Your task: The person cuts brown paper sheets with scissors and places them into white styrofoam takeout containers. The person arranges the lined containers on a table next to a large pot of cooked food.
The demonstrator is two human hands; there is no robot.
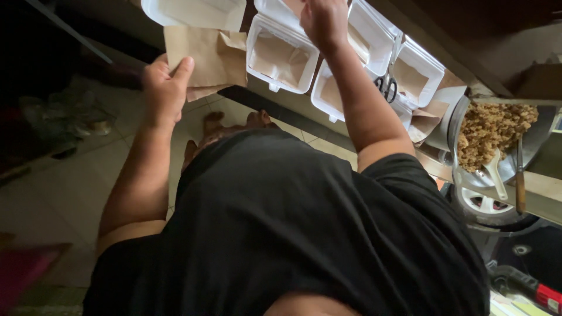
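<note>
The left hand (165,88) pinches a stack of brown paper sheets (205,55), thumb on top and fingers hidden beneath, holding them out over the tiled floor at the counter's edge. The sheets are matte, creased and folded at one corner. The right hand (324,20) reaches farther forward and rests, fingers curled, at the rim of an open white foam box (282,55); whether it grips anything cannot be told, as its fingertips are out of view.

That box is a hinged clamshell with rounded corners and a small tab, and a brown paper liner lies flat in its tray. More white foam boxes (410,73) of the same shape stand open in a row along the counter, each lined with brown paper. Black-handled scissors (386,88) lie between two of them. Further right, a metal pan (530,149) holds crumbly brown fried rice (492,131) with a pale spoon (496,172) in it.
</note>
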